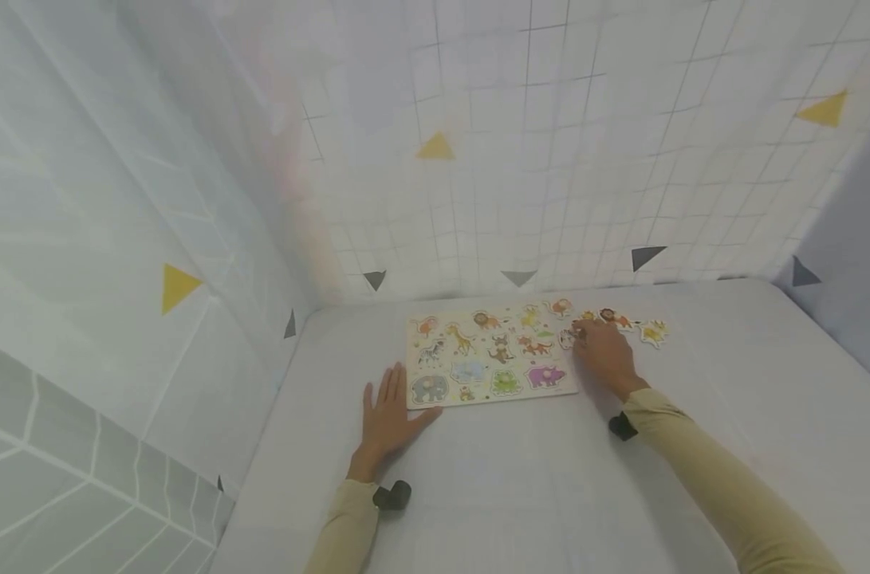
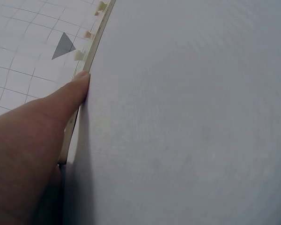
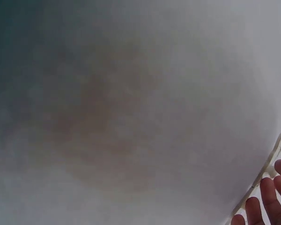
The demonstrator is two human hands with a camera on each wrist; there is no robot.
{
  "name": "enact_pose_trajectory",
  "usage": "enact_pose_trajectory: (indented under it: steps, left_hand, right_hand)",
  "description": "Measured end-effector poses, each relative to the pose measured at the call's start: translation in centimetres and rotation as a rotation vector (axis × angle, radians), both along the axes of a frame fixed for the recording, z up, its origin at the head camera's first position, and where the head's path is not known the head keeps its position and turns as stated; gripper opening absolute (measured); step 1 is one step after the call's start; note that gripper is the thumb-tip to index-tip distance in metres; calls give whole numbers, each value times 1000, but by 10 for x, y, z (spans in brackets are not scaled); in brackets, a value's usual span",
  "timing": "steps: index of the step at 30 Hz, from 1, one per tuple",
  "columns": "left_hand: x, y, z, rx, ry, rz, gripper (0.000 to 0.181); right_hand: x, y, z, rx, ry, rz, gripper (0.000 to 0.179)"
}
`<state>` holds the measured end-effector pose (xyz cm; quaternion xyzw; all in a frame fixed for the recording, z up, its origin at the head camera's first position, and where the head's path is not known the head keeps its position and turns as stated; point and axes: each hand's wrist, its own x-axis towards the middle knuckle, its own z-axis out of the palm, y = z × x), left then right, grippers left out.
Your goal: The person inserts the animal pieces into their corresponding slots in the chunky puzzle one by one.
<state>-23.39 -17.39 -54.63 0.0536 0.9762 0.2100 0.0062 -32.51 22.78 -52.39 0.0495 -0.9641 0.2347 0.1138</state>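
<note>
A wooden animal peg puzzle board (image 1: 488, 400) lies flat, with a zebra, giraffe, elephant, hippo and other animals on it. My left hand (image 1: 389, 418) rests at its front-left corner, fingers straight along the left side, thumb on the front edge. In the left wrist view the thumb (image 2: 61, 101) touches the board's edge (image 2: 96, 47). My right hand (image 1: 608, 356) is at the board's right side, thumb and fingertips pinching a small black-and-white puzzle piece (image 1: 567, 340), partly hidden. In the right wrist view, the fingers (image 3: 270, 199) close around a pale knob (image 3: 270, 171).
Beyond the right hand lie a loose lion piece (image 1: 614, 319) and a yellow animal piece (image 1: 653, 332). An orange piece (image 1: 560, 307) sits at the board's top right corner. A white gridded wall (image 1: 478, 223) rises behind the pale table (image 1: 506, 494).
</note>
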Motion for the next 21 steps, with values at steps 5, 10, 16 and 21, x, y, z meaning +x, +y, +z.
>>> enact_pose_trajectory:
  steps: [5, 10, 16, 21]
  left_hand:
    - [1, 1, 1, 21, 35, -5, 108]
    - [3, 1, 2, 33, 58, -10, 107]
    - [2, 2, 5, 20, 27, -1, 107]
    - [0, 1, -2, -10, 7, 0, 109]
  right_hand:
    - [-3, 1, 4, 27, -31, 5, 40]
    - [-8, 0, 5, 65, -78, 8, 39]
    - [-20, 1, 2, 79, -83, 7, 34]
    - [-26, 2, 2, 46, -101, -18, 29]
